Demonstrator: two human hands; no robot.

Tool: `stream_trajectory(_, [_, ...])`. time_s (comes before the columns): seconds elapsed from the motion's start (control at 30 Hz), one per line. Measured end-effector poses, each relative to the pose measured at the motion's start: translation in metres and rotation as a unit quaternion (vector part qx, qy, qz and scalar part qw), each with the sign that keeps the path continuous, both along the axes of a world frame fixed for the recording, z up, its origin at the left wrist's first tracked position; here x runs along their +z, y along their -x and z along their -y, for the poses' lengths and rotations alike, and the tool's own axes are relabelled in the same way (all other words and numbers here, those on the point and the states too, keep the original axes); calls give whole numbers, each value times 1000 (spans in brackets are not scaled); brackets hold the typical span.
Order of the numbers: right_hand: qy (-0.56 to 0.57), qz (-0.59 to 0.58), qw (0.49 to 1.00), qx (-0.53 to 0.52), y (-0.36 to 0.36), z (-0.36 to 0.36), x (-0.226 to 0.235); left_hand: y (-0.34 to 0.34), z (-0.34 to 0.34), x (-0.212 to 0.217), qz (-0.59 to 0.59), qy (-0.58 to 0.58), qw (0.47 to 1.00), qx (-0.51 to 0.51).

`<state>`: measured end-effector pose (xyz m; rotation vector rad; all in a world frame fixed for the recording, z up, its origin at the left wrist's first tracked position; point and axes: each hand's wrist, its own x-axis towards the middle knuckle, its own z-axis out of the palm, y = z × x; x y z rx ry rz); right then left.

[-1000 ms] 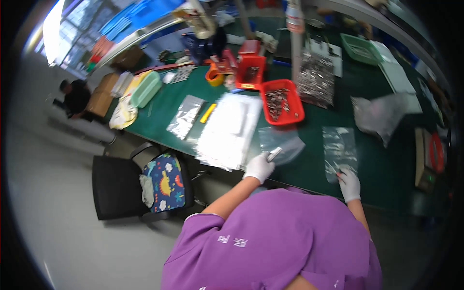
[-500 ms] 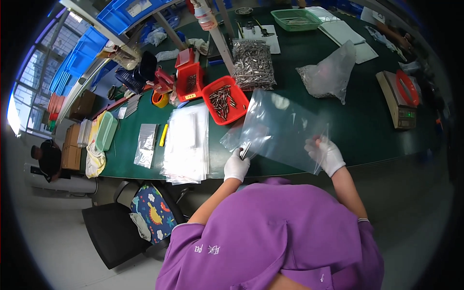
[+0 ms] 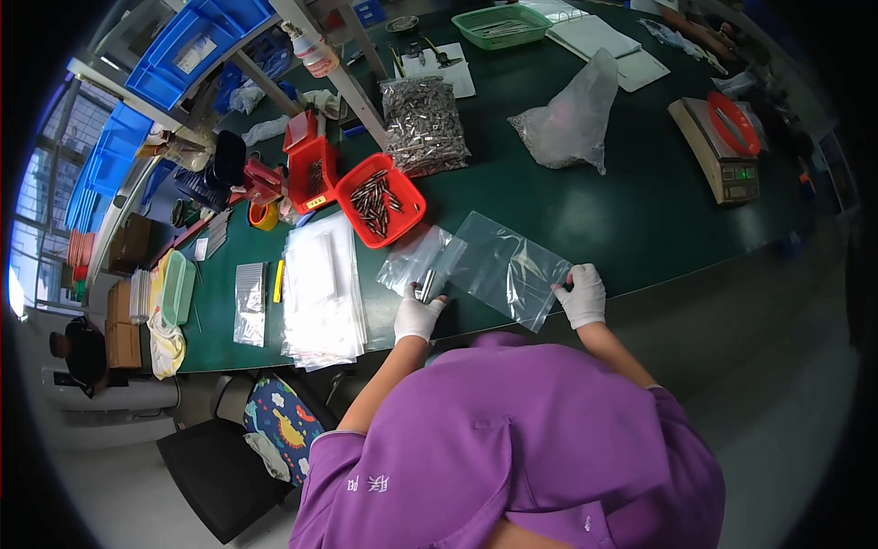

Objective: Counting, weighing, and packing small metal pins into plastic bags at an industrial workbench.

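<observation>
My left hand (image 3: 418,316), in a white glove with bare fingertips, is closed on a small clear bag (image 3: 417,257) with a few shiny metal pins (image 3: 427,285) in its near end. A larger clear plastic bag (image 3: 505,267) lies nearly flat on the green table, its left side meeting the small bag. Gloved the same way, my right hand (image 3: 583,296) pinches the right edge of the large bag between thumb and fingers. Just beyond the small bag stands a red tray (image 3: 411,224) of pointed metal pins.
Left of my hands lies a stack of clear bags (image 3: 320,297), beside a yellow marker (image 3: 278,282) and a bag of grey rods (image 3: 250,306). Farther back are a full bag of metal parts (image 3: 424,126) and a whitish bag (image 3: 572,123). A scale (image 3: 718,156) stands right.
The large bag has come down from a raised, billowing position to lie flatter. My right hand has drawn lower and closer to the left hand. The whole view has shifted somewhat.
</observation>
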<state>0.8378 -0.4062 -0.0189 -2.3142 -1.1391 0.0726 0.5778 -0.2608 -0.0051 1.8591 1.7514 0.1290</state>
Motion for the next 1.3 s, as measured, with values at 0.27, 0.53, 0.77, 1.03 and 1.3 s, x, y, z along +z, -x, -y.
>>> stream_trajectory(0.27, [-26,52,990,130,-4,3,-16,-9,18,-3,242,47,964,-103])
stream_trajectory(0.53, [-37,63,966,249,32,-7,7,-69,30,10,137,195,933,-271])
stream_trajectory(0.77, [32,-1,905,423,53,-13,-3,-79,41,10,46,141,943,-299])
stream_trajectory(1.03, [73,-18,892,445,58,-18,-5,-66,28,-6,-22,59,952,-299])
stream_trajectory(1.3, [30,54,895,441,61,-31,12,-63,21,11,35,-35,928,-369])
